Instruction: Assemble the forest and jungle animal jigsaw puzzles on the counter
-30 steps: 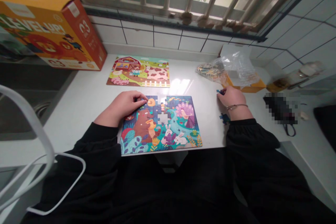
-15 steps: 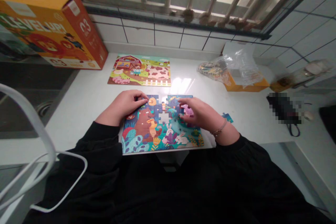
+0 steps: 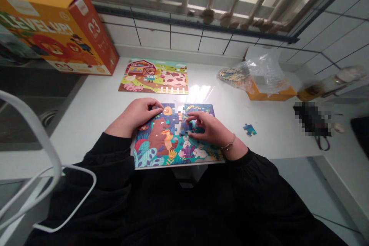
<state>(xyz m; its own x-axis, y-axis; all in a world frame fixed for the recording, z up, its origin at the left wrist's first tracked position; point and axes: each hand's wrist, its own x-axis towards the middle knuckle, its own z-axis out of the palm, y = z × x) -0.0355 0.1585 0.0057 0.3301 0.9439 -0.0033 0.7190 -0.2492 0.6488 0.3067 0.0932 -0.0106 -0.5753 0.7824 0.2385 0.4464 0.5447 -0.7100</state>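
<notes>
A jigsaw puzzle (image 3: 157, 144) with a bear, rabbits and blue plants lies in front of me, with a gap at its upper middle. My left hand (image 3: 140, 112) rests on its upper left edge, thumb near the index finger; whether it pinches anything is hidden. Over the gap, my right hand (image 3: 206, 126) has its curved fingers around a dark blue puzzle piece (image 3: 186, 127). One loose blue-green piece (image 3: 249, 130) lies on the counter to the right of the puzzle.
Behind the puzzle lies a farm picture puzzle (image 3: 154, 77). A large orange box (image 3: 54, 27) stands at the back left, beside a dark sink. At the back right are a bag of pieces (image 3: 235, 75) and an open orange box (image 3: 271, 94). A white cable (image 3: 49, 138) loops at the left.
My right hand has moved left and slightly down to the gap, with a dark blue piece now showing at its fingers. The loose piece is fully visible. My left hand has stayed put.
</notes>
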